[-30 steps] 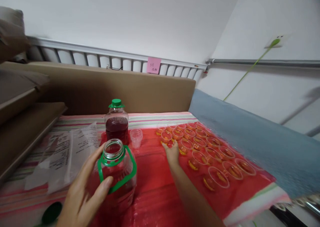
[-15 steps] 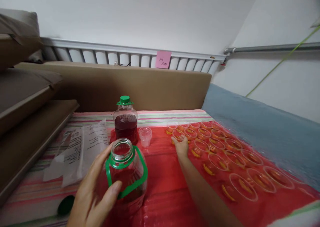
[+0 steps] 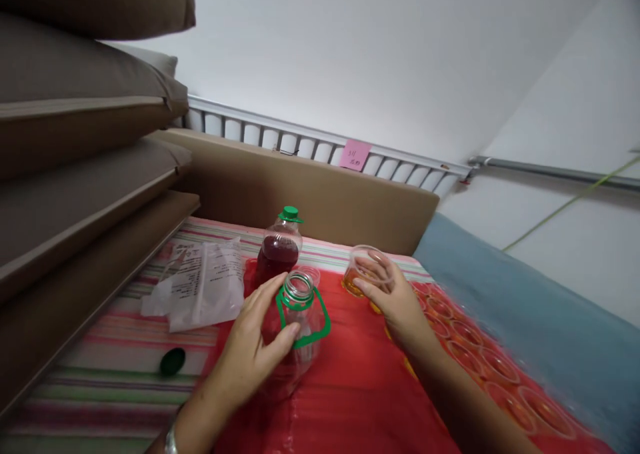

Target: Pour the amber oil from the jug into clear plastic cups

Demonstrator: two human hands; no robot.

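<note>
My left hand [image 3: 253, 337] is wrapped around the side of a clear jug [image 3: 295, 367] with a green carry handle and an uncapped mouth. My right hand [image 3: 403, 304] grips a clear plastic cup [image 3: 356, 262], lifted and slightly tilted, with amber liquid low in it. Rows of similar cups [image 3: 493, 366] with amber liquid stand on the red sheet [image 3: 345, 387] to the right, partly hidden by my right arm. Behind the jug, a second jug [image 3: 279, 253] of dark red liquid wears a green cap. Small clear cups [image 3: 311, 273] show just behind the open jug's neck.
A loose dark green cap [image 3: 173, 362] lies on the striped cloth [image 3: 120, 381] at left. Beyond it is a printed plastic bag [image 3: 213, 284]. Brown cushions [image 3: 90, 194] are stacked at the left; a brown panel [image 3: 320, 194] and a white radiator [image 3: 273, 138] stand behind.
My right hand has raised a cup from the back of the rows and brought it nearer the open jug. The left hand stays on the jug. The view has tilted and shifted.
</note>
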